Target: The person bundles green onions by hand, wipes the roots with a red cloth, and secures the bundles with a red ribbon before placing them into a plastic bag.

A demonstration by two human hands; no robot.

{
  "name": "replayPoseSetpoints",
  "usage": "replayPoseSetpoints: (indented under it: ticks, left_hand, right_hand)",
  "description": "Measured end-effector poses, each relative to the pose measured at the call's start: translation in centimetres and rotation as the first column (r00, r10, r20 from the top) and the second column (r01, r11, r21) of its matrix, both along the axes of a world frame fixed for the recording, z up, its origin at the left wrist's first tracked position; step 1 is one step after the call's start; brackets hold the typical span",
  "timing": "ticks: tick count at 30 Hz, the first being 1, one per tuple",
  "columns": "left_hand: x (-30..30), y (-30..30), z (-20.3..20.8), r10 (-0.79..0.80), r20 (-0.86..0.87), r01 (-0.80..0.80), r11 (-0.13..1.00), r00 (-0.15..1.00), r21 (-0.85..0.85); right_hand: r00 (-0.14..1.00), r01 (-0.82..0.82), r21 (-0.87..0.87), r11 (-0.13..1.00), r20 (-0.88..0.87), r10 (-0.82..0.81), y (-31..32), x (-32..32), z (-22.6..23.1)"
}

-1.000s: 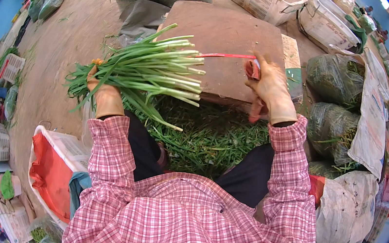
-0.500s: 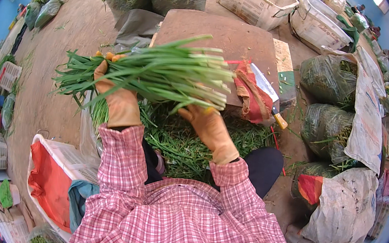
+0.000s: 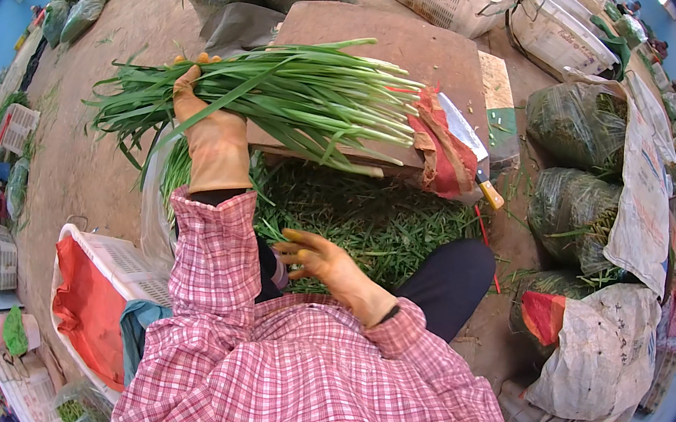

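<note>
Left hand (image 3: pixel 210 130) wrapped round leafy end of green bunch (image 3: pixel 310 96), stalks pointing right over counter (image 3: pixel 378 33). Right hand (image 3: pixel 339 271) low, near lap and cuttings (image 3: pixel 380 216), fingers parted, half-curled; cannot tell whether it touches loose leaf. Knife (image 3: pixel 462 127) lies beside cloth (image 3: pixel 444 161). Step, by look: tidying bunch. Next move calls for steady left grip, stalk ends kept level.

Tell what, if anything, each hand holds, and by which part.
Left hand: the green stalk bundle, by its leafy part. Right hand: cannot tell whether it grips anything.
</note>
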State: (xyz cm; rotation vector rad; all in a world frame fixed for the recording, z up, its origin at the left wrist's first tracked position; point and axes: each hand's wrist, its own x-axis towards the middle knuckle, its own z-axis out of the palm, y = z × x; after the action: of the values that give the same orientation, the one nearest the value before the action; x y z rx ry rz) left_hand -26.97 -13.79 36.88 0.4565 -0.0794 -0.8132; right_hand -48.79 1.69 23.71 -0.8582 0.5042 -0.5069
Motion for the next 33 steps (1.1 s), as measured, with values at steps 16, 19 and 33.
replayPoseSetpoints:
  ticks: [16, 19, 33]
  left_hand:
    - [-9.3, 10.9, -0.1, -0.280, 0.753, 0.697, 0.647, 0.596, -0.311]
    - [-10.0, 12.1, -0.9, -0.316, 0.800, 0.780, 0.562, 0.509, -0.274]
    - [-8.9, 6.1, -7.6, -0.703, 0.067, 0.682, 0.655, 0.708, -0.326]
  right_hand:
    - [0.575, 0.423, 0.232, 0.876, 0.679, -0.457, -9.7, -8.0, 3.9]
    - [0.404, 0.579, 0.383, 0.720, 0.632, -0.661, -9.0, -8.0, 6.0]
    - [0.566, 0.672, 0.036, 0.739, 0.618, -0.545, -12.4, -12.3, 5.0]
